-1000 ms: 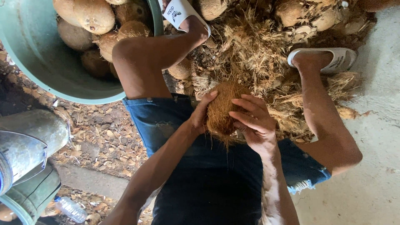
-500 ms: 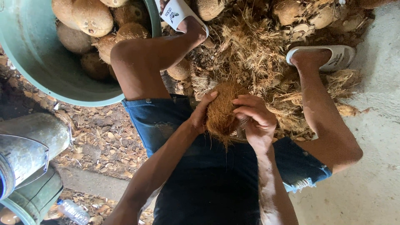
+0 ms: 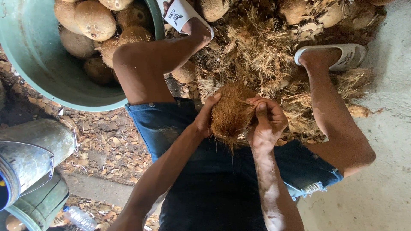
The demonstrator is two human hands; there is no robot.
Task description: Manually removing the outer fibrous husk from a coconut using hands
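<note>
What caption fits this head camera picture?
Seated person's left hand and right hand grip a hairy coconut above a husk pile.

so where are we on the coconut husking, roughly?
Done: the green tub holds several husked coconuts, and loose husk fibre is piled between the feet. In hand: a fibrous coconut, left hand bracing it, right hand gripping its fibres. Left: that one's fibre, plus a few coconuts lying in the pile.
</note>
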